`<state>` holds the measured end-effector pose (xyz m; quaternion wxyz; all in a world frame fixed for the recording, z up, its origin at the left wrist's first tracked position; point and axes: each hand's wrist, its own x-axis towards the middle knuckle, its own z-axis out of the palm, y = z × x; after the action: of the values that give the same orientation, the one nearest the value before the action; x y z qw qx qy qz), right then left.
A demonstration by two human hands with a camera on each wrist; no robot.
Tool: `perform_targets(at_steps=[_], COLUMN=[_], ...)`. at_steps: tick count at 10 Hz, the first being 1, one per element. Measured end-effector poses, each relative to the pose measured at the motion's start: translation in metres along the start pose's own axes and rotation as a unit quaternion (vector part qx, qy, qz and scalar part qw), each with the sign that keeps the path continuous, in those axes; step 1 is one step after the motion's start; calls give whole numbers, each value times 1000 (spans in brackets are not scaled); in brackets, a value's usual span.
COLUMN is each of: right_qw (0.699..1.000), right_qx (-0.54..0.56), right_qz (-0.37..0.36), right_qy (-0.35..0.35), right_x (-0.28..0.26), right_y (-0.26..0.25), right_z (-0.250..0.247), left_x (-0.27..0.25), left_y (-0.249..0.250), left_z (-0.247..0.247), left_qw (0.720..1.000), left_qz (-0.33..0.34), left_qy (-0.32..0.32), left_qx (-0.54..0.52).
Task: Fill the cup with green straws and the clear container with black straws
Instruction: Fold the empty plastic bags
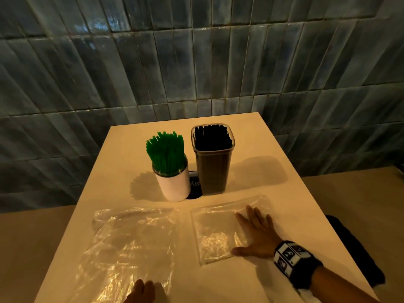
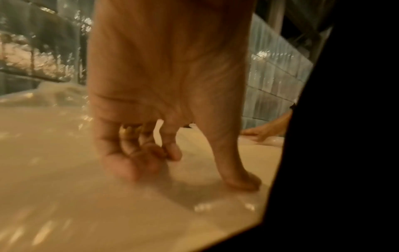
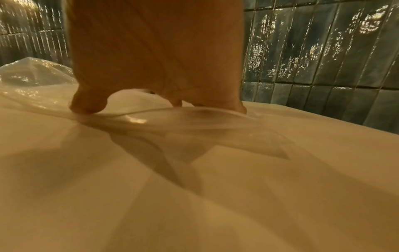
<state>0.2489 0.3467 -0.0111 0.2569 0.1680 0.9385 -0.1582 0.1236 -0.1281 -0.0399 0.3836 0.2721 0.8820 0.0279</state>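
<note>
A white cup [image 1: 172, 186] packed with green straws [image 1: 166, 152] stands mid-table. Close on its right a tall clear container [image 1: 212, 171] holds black straws [image 1: 212, 136]. Nearer to me lie two empty clear plastic bags, a large one [image 1: 131, 243] on the left and a small one [image 1: 214, 232] on the right. My right hand [image 1: 255, 235] lies flat on the small bag [image 3: 194, 117] with fingers spread, the thumb at the bag's near edge. My left hand [image 1: 142, 291] is at the large bag's near edge. In the left wrist view its fingers [image 2: 170, 151] hang loosely curled and hold nothing, and the thumb tip touches the surface.
The pale table [image 1: 251, 149] ends at a grey-blue tiled wall [image 1: 196, 62] behind the containers. A black round object with lettering [image 1: 194, 184] lies between cup and container. A dark seat [image 1: 354, 248] sits off the table's right edge.
</note>
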Motion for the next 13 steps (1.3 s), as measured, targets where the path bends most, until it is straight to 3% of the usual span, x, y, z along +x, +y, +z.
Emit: perform_targets(at_steps=[1,2,3,4,5,6,7,9,10,11,12,13], right_qw=[1000,994,984,961,929,917,913,809,743,696,680,696], right_qx=[2,21,57,108,124,118,202,493,588,622,619,584], right_qz=[-16,-51,-112,-199,-282,-306,-271,-215,-180,-156,-139,-119], right_qy=[26,89,122,158,205,226,229,235,265,324,367,400], right_x=[-4,-11,-24,-38,-44,-42,-43,-60,-69,-74,-81,-82], right_y=[-4,-17,-42,-74,-107,-126,-124,-76,-55,-40,-30,-26], right_z=[-5,-14,-33,-58,-80,-103,-126,-163,-176,-184,-191,-191], left_x=[-18,-12,-34,-55,-85,-115,-132,-108,-93,-76,-67,-59], left_y=[99,143,113,140,164,186,201,187,192,196,204,212], left_z=[47,20,-108,-145,-208,-254,-280,-294,-287,-279,-273,-270], left_qw=[995,997,991,990,974,943,918,870,860,831,790,754], left_qz=[-10,13,21,37,59,151,213,250,280,293,283,288], left_qy=[82,78,133,132,210,290,336,381,361,364,397,442], left_qx=[48,4,16,15,66,54,-10,-189,-229,-300,-372,-391])
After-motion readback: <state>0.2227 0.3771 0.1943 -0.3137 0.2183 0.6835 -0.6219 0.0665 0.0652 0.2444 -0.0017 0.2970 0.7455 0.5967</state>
